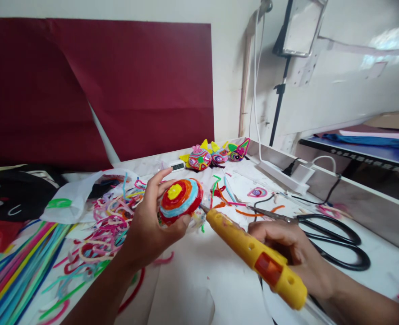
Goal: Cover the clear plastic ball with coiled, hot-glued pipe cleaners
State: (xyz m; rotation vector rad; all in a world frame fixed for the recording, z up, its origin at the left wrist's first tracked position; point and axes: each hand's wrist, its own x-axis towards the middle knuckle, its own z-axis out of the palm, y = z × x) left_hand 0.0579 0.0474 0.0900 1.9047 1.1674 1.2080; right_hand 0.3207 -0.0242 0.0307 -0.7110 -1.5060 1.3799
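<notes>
My left hand is wrapped round a rounded ball covered in fuzzy rings of red, light blue and orange with a yellow centre. Its far side is hidden, though a clear, glossy patch shows at its lower right edge. My right hand grips a yellow hot glue gun, whose metal nozzle points at the ball's right side. The tip is at or very close to the ball; I cannot tell whether they touch. A clear glue stick sticks out of the gun's rear end.
Black-handled scissors lie right of my right hand. Pipe-cleaner scraps heap at the left beside long bundled pipe cleaners. Several finished fuzzy fish-like figures stand at the back. A white power strip runs along the right-hand ledge.
</notes>
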